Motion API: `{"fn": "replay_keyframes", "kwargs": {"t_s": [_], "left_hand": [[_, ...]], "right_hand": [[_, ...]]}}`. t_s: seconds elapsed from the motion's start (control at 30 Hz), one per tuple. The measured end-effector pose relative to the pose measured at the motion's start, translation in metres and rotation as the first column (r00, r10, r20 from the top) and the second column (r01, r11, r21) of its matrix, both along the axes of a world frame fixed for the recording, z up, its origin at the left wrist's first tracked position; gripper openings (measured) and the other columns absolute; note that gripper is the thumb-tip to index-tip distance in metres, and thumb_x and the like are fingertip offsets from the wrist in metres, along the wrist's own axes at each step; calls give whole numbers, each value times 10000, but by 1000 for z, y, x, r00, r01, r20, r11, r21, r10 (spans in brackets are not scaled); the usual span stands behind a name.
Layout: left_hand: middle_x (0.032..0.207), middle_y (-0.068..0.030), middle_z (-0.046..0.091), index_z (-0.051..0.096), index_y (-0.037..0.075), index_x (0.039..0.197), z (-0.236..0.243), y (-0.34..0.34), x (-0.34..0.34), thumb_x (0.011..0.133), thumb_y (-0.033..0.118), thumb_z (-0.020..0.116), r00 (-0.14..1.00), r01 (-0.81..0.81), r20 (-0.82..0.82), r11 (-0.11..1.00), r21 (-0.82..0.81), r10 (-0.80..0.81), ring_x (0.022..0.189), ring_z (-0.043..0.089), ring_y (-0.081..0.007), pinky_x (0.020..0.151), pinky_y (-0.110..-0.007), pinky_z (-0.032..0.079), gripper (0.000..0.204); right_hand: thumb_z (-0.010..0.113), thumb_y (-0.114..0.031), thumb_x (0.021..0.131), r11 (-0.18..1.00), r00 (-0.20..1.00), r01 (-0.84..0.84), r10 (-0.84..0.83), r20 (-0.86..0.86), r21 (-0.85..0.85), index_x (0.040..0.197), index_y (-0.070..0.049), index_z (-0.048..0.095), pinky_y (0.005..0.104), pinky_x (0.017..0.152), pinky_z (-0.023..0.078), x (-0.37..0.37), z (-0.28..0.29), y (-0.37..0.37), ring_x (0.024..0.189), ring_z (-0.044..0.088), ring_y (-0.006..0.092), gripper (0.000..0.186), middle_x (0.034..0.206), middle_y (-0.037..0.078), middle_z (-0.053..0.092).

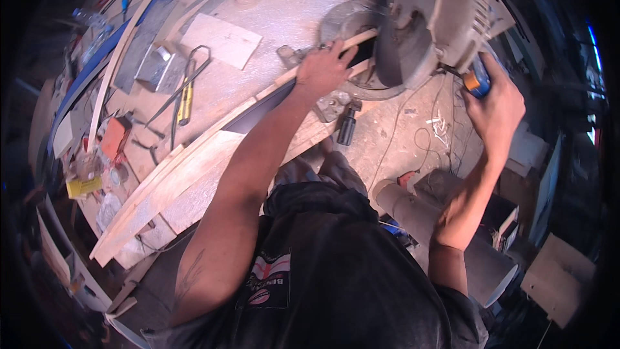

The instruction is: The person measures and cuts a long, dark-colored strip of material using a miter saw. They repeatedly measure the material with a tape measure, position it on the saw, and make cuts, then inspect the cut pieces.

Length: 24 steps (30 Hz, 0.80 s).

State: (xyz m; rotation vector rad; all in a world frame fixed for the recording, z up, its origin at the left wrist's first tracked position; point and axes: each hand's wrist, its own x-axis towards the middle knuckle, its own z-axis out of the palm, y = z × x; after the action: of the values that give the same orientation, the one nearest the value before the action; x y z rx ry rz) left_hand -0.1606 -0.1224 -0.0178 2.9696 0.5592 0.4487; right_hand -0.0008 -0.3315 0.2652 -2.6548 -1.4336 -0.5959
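My left hand (pixel 323 70) lies over a long pale wooden strip (pixel 356 39), fingers curled onto it beside the dark blade (pixel 391 52) of a chop saw (pixel 451 8). The strip runs down to the lower left, alongside other wooden lengths (pixel 139 210). My right hand (pixel 496 100) grips the saw's blue and yellow handle (pixel 476 79) at the right. A dark cylindrical tool (pixel 345 128) lies just below the saw base.
A cluttered workbench (pixel 284 19) holds a yellow-handled tool (pixel 185 100), a pale board (pixel 219 42), a metal piece (pixel 155 64) and an orange block (pixel 115 136). Grey cylinders (pixel 478 271), cables and a cardboard sheet (pixel 558 274) lie below right.
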Motion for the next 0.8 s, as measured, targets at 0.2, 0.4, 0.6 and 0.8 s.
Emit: {"fn": "replay_keyframes", "kwargs": {"t_s": [0.2,0.4,0.6,0.8], "left_hand": [[1473,-153,572,532,205,1616,5,-2,-2,1052,455,640,997,-23,-77,985,-172,10,1194,731,-318,893,-474,638,627],[1482,-153,566,545,147,1598,10,-1,-4,1030,454,681,997,21,-74,990,-137,-32,1323,660,-295,953,-458,628,659],[1439,-170,587,587,115,1558,2,-1,-2,1020,419,700,999,29,-38,990,-135,-35,1281,684,-306,944,-429,631,628],[1451,-180,592,586,88,1553,-9,-4,4,1023,345,659,1000,4,-2,992,-128,-4,1212,719,-312,919,-423,624,593]], "right_hand": [[866,-216,833,996,999,35,-35,-3,-83,1453,-182,706,479,925,593,14,-6,-7,1113,746,423,641,1195,188,789],[838,-145,818,997,997,50,-53,-48,-59,1480,-163,683,482,928,574,27,-13,-13,1116,737,433,681,1208,216,775],[853,-131,819,999,999,13,-15,-41,-51,1494,-136,674,478,945,569,36,-15,-15,1135,727,436,698,1248,208,767],[852,-289,867,994,998,35,-39,-39,-106,1531,-158,654,495,969,559,47,-14,-16,1192,709,437,704,1312,198,757]]}}
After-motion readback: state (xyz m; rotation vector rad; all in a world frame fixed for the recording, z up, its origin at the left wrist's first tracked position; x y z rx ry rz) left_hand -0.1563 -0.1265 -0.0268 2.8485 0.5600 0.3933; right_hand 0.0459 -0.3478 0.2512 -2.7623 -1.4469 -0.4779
